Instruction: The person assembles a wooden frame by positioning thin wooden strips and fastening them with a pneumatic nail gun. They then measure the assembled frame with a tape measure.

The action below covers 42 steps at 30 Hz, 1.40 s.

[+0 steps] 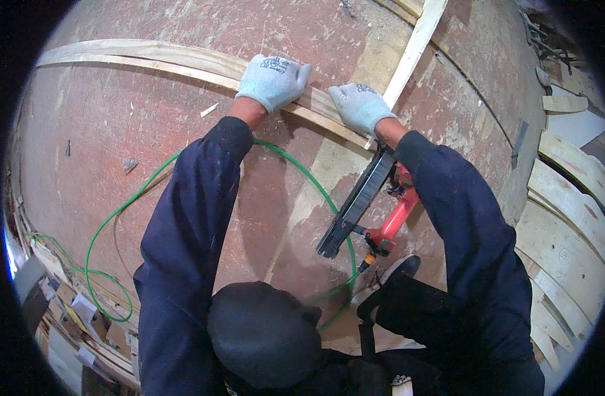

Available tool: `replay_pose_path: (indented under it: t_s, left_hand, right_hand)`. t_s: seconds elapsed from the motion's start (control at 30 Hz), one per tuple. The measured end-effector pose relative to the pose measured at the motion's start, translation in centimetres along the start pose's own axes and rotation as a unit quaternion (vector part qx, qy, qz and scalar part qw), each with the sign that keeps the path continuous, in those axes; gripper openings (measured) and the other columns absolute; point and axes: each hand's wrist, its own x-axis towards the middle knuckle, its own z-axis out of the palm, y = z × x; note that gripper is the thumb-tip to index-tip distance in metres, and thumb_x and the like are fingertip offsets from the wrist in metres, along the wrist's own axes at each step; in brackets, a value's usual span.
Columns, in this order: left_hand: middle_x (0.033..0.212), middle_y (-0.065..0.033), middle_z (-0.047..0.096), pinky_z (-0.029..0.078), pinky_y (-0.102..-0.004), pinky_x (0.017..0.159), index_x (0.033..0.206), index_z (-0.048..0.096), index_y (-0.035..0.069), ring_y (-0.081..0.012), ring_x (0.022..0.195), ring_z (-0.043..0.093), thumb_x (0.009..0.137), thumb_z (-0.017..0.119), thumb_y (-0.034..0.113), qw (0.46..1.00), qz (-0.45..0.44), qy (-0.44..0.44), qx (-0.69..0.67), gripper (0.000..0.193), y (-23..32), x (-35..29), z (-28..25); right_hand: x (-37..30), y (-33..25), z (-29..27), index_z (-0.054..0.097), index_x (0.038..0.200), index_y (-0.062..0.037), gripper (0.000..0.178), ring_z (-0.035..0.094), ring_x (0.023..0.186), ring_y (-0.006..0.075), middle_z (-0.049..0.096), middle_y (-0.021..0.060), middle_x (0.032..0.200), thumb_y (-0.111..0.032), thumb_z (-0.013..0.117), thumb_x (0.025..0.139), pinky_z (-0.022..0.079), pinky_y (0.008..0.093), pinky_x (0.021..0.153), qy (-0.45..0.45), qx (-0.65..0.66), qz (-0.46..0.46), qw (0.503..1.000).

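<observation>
The nail gun's [371,201] nose is hidden beneath the right hand [362,105]. Both hands' fingers [345,98] cover part of the wooden strip [150,56]. Small floor debris left of the fingers is indistinct.

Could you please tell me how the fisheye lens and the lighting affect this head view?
Head view: the long pale wooden strip bows with lens distortion; black vignette fills the corners; light is soft and even, without glare; both light grey gloved hands, left and right, look sharp.
</observation>
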Motion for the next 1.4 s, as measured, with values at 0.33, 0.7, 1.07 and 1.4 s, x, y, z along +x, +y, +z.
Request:
replay_pose_path:
  t_s: [0.33,0.7,1.07,1.4]
  left_hand:
    - [0.084,-0.0109,0.076,0.048,-0.0454,0.078,0.086,0.077,0.016,-0.0297,0.079,0.074,0.102,0.046,0.038,0.997,0.019,0.076,0.026,0.041,0.1,-0.5,0.1]
    - [0.088,-0.0083,0.076,0.047,-0.0464,0.075,0.093,0.072,0.019,-0.03,0.081,0.073,0.101,0.046,0.031,0.997,0.04,0.049,0.047,0.03,0.3,-0.7,-0.4]
    - [0.092,-0.0105,0.075,0.05,-0.0487,0.071,0.091,0.073,0.016,-0.032,0.084,0.072,0.099,0.05,0.034,0.993,0.086,0.083,0.011,0.03,1.1,0.0,-1.0]
    - [0.088,-0.0076,0.072,0.048,-0.0468,0.073,0.095,0.071,0.017,-0.0319,0.083,0.069,0.101,0.051,0.032,0.993,0.115,0.024,0.034,0.026,10.6,0.1,2.5]
  right_hand:
    - [0.2,0.8,-0.6,0.064,0.103,-0.0026,0.035,0.068,0.096,0.0453,0.07,0.0262,0.099,-0.028,0.039,0.104,0.052,0.0547,0.084,0.013,0.041,-0.007,0.999]
    - [-6.0,-0.8,-2.1,0.069,0.119,-0.006,0.039,0.066,0.109,0.0414,0.071,0.023,0.111,-0.033,0.046,0.101,0.05,0.0471,0.097,0.075,0.189,0.055,0.978]
    - [-24.1,1.4,3.6,0.068,0.115,0.0033,0.026,0.069,0.095,0.0202,0.074,0.014,0.103,-0.016,0.06,0.1,0.054,0.0341,0.087,0.39,0.463,0.458,0.651]
    - [-28.2,-4.9,12.2,0.066,0.114,0.0022,0.032,0.069,0.098,0.0228,0.072,0.0136,0.105,-0.023,0.072,0.096,0.053,0.0358,0.09,0.413,0.427,0.499,0.631]
